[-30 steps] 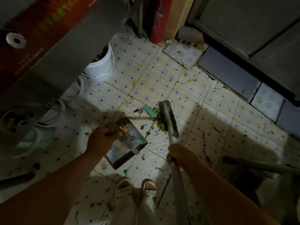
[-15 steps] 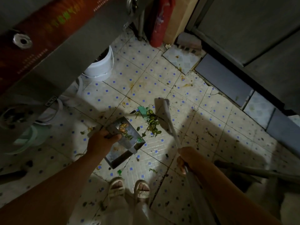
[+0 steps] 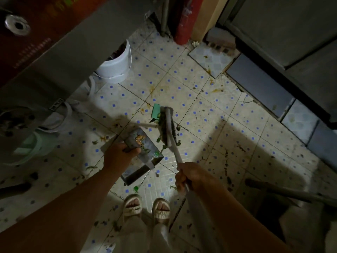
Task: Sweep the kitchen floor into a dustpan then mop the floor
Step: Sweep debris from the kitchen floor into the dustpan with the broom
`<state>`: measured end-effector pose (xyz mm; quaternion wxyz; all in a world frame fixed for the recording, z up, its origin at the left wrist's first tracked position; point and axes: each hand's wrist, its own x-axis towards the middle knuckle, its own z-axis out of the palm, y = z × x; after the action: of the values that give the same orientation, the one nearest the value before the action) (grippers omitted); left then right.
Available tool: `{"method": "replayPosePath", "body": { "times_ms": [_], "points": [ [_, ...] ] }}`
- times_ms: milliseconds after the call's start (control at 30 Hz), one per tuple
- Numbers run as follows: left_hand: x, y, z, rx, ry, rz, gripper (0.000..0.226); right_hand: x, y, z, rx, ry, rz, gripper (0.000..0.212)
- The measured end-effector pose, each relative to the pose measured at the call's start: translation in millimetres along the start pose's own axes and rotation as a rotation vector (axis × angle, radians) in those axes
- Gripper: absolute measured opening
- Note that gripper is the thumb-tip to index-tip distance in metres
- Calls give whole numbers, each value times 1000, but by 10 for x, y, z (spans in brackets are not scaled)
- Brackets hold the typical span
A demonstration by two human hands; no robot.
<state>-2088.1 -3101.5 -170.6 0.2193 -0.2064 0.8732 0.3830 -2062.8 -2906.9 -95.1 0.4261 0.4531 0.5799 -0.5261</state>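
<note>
Nearest in view, two feet in pale open-toed sandals (image 3: 145,209) stand on the white tiled floor with small blue squares (image 3: 182,84), which is littered with dark specks and green scraps. Just beyond them, the right hand (image 3: 191,177) has its fingers curled tightly round the pale, long handle of a broom (image 3: 176,148), which slants up and away to the far left. On the left, the left hand (image 3: 119,155) grips the near left edge of a grey metal dustpan (image 3: 142,154), fingers wrapped over the rim and thumb on top. The dustpan is tilted, its open mouth facing far-right, with yellowish food bits and green scraps lying inside it. Just beyond the pan's mouth, the broom's dark bristle head (image 3: 166,126) rests on the floor among green vegetable scraps (image 3: 164,147), and a flat green piece (image 3: 156,111) lies touching the head's far end. Farther left, a white plastic bucket (image 3: 116,68) stands half under a grey counter (image 3: 69,48). At the far edge stands a red cylinder (image 3: 187,19).
</note>
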Motion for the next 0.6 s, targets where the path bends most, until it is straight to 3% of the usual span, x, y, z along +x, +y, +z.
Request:
{"method": "replayPosePath", "body": {
  "times_ms": [167, 333, 433, 500, 600],
  "points": [
    [6, -1, 74, -1, -30, -77, 35, -180, -50, -180, 58, -4, 30, 26],
    [87, 69, 170, -9, -9, -99, 36, -182, -198, -201, -362, 133, -92, 17],
    [154, 79, 237, -3, 25, -99, 33, 80, -370, -206, -440, 215, -109, 24],
    [194, 73, 299, 0, 61, -83, 33, 239, -504, -193, -491, 256, -110, 12],
    [237, 80, 442, -15, 76, -77, 31, 460, -627, -217, -665, 265, -202, 19]
  ]
}}
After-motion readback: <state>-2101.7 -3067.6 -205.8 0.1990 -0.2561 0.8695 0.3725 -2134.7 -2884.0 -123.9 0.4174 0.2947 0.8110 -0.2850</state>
